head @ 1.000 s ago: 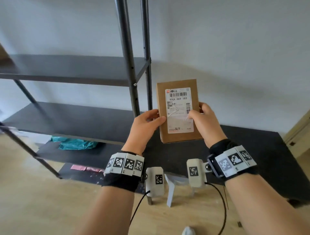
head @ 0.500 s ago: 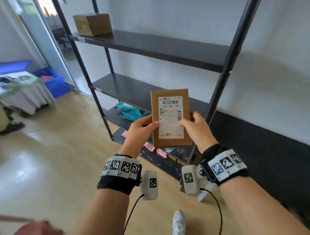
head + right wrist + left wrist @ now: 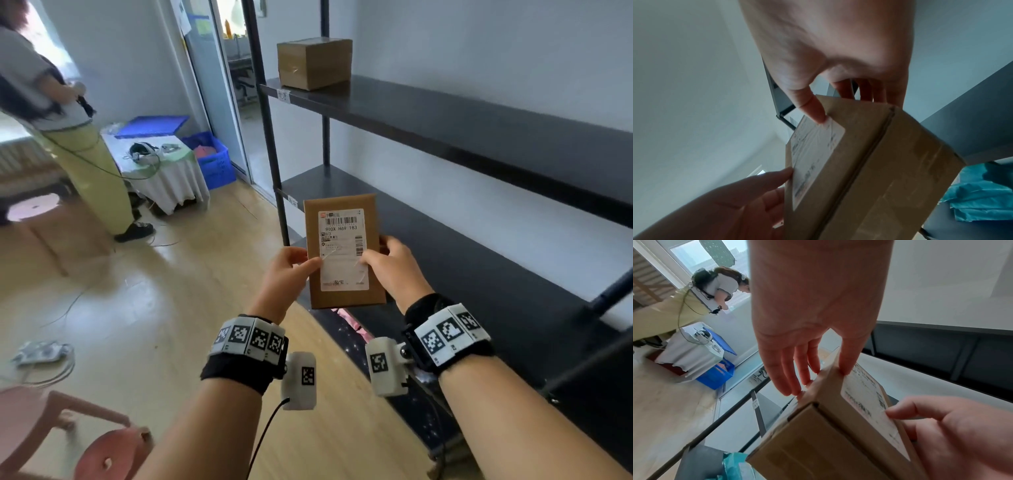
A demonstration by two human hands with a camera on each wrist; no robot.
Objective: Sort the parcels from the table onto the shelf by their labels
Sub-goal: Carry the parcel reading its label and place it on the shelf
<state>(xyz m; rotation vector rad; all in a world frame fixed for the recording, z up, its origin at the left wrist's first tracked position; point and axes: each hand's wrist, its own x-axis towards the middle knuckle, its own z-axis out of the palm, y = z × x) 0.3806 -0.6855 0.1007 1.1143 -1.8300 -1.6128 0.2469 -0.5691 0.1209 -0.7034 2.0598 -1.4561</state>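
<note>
A flat brown cardboard parcel (image 3: 342, 202) with a white shipping label stands upright in front of me, held by both hands. My left hand (image 3: 291, 267) pinches its left edge, thumb on the label side and fingers behind. My right hand (image 3: 394, 263) pinches the right edge the same way. The left wrist view shows the parcel (image 3: 828, 443) from below with my left hand (image 3: 820, 379) on its edge. In the right wrist view the parcel (image 3: 879, 162) is under my right hand (image 3: 838, 105). Behind it stands the dark metal shelf (image 3: 445, 113).
A brown box (image 3: 313, 63) sits on the upper board's left end. A teal bag (image 3: 978, 194) lies on a lower board. Another person (image 3: 51, 85) stands at the left by a cloth-covered table (image 3: 164, 178) and blue crates (image 3: 209, 157). A pink stool (image 3: 85, 445) is near my left arm.
My view has swung left along the shelf, bringing its left end, the brown box and the other person into sight. Both hands keep the same hold on the parcel.
</note>
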